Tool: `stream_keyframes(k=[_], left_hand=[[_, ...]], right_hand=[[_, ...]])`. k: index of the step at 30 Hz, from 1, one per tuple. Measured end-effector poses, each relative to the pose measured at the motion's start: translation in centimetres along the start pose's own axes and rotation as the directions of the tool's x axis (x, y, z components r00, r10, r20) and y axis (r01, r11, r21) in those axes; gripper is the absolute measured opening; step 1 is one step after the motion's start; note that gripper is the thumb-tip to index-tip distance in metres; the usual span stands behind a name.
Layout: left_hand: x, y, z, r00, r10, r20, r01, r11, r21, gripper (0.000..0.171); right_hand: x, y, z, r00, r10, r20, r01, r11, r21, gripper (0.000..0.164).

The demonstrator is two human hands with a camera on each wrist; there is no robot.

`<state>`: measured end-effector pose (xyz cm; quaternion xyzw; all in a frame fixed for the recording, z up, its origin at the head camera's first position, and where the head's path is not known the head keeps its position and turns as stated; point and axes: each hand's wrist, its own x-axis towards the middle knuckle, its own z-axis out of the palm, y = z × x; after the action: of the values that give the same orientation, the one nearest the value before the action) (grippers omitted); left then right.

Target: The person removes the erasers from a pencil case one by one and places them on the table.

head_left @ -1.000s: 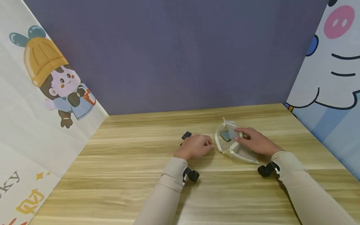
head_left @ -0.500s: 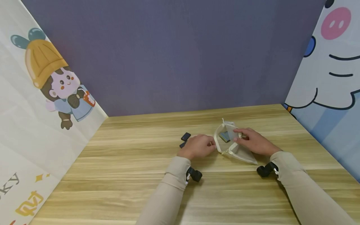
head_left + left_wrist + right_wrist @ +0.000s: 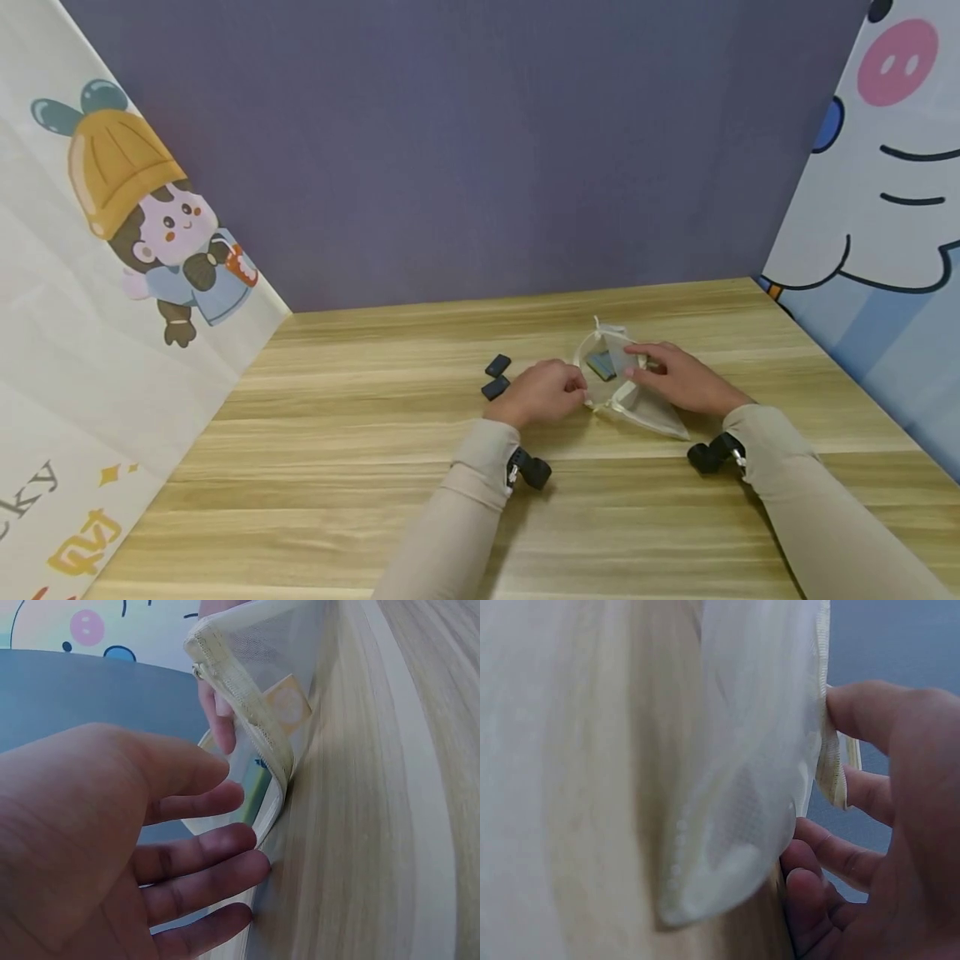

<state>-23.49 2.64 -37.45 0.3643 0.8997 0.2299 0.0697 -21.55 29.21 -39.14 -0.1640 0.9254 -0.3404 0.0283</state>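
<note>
A sheer white mesh pouch (image 3: 648,408) with a cream-edged mouth lies on the table, its mouth facing left. My right hand (image 3: 686,379) pinches the upper rim between thumb and index finger, lifting it, as the right wrist view shows. My left hand (image 3: 543,392) is at the left side of the mouth, fingers loosely bent and fingertips right at the lower rim; the left wrist view shows nothing in its grasp. Inside the pouch lies a flat blue-green rectangular thing (image 3: 601,365). Through the mesh shows an orange-tan square (image 3: 289,703) with a pale round mark.
Two small black rectangular blocks (image 3: 497,365) lie on the wood-grain table (image 3: 337,450), just left of my left hand. A purple-grey panel (image 3: 480,150) stands behind, with printed cartoon panels at both sides. Each wrist wears a black camera (image 3: 534,472).
My left hand has moved right, from beside the black blocks to the pouch's mouth, uncovering the second block. My right hand keeps its pinch on the rim.
</note>
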Motion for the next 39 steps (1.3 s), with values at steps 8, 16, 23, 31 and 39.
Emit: stream_keyframes(k=[8,16,23,31,39], left_hand=[[0.5,1.0,0.1,0.999,-0.03,-0.032,0.031,0.999,0.034,0.021],[1.3,1.5,0.4,0.996,-0.048,-0.073,0.053,0.996,0.077,0.025],[1.8,1.5,0.1,0.992,-0.074,-0.099,0.088,0.986,0.142,0.024],[2.0,1.4,0.0,0.99,-0.101,-0.093,0.118,0.974,0.195,0.029],[2.3,1.6,0.9,0.991,-0.095,-0.093,0.116,0.962,0.247,0.036]], right_hand=[[-0.3,0.1,-0.4,1.0,0.012,0.004,-0.012,1.0,-0.008,0.061],[-0.4,0.0,-0.6,1.0,0.01,0.002,-0.01,1.0,-0.002,0.061],[0.3,-0.1,-0.5,1.0,-0.008,0.001,0.008,1.0,0.0,0.06],[1.0,-0.1,0.1,1.0,-0.023,-0.004,0.023,0.999,0.021,0.058],[0.3,0.1,0.4,1.0,-0.002,-0.014,0.002,1.0,-0.001,0.058]])
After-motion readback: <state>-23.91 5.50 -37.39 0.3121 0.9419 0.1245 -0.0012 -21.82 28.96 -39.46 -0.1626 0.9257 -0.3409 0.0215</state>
